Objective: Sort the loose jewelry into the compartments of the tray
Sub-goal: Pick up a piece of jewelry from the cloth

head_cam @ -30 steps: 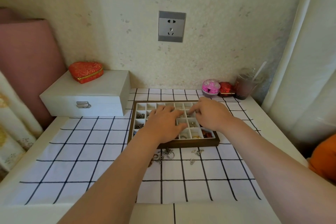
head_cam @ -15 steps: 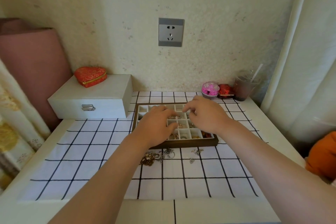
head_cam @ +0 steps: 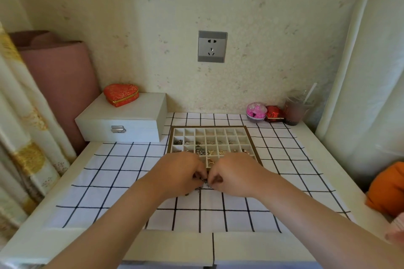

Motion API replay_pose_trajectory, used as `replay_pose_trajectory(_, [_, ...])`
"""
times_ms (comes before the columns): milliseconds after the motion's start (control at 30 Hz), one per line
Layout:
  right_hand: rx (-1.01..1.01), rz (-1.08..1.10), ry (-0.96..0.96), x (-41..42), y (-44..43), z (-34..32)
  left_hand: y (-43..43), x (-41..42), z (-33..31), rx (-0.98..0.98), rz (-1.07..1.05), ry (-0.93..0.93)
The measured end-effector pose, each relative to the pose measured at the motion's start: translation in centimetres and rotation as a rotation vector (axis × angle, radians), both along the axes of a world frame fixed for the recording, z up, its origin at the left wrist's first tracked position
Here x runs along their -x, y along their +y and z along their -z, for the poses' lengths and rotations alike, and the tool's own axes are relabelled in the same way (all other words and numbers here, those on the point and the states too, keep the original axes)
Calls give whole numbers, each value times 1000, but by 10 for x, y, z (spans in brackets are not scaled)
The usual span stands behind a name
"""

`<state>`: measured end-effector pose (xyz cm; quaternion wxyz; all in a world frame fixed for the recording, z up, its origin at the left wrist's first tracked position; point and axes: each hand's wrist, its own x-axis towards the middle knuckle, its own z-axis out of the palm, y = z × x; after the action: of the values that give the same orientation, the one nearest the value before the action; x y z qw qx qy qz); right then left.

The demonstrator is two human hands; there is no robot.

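Picking at the loose jewelry (head_cam: 202, 184) is what we are doing now; it lies in a small dark heap on the checked cloth (head_cam: 109, 194), just in front of the tray (head_cam: 251, 137). Our left hand (head_cam: 181, 173) and right hand (head_cam: 235, 173) are both curled over the heap, fingertips close together. They seem to pinch at little pieces, but we cannot tell what each one has.

We think we are about half done. The middle rows of the tray have small rings and bits in many boxes. The back row looks empty. The front row is partly hidden by our hands. Only a little of the heap shows between our hands, so we cannot tell how much is left.

Around us on the worktop, a white box (head_cam: 122, 120) with a red heart case (head_cam: 121, 95) on top sits left of the tray. A pink pot (head_cam: 256, 112), a small red box (head_cam: 273, 113) and a cup with a straw (head_cam: 295, 110) stand at the back right. None of these stand in our way. The tiny pieces may tangle or slip.
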<state>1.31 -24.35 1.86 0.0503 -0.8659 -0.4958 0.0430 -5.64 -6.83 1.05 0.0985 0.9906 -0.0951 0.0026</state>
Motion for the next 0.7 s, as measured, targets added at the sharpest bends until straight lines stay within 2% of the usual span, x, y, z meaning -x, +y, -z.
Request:
replay_pose_trajectory(167, [15,2,56,0,-6,5,-3,8,6,-78,74,-23])
replay_pose_trajectory(533, [80,74,264,0,-25,2,3,8,8,63,-4,60])
replay_pose_trajectory(700, [43,117,271,-3,-29,3,-6,7,7,2,33,34])
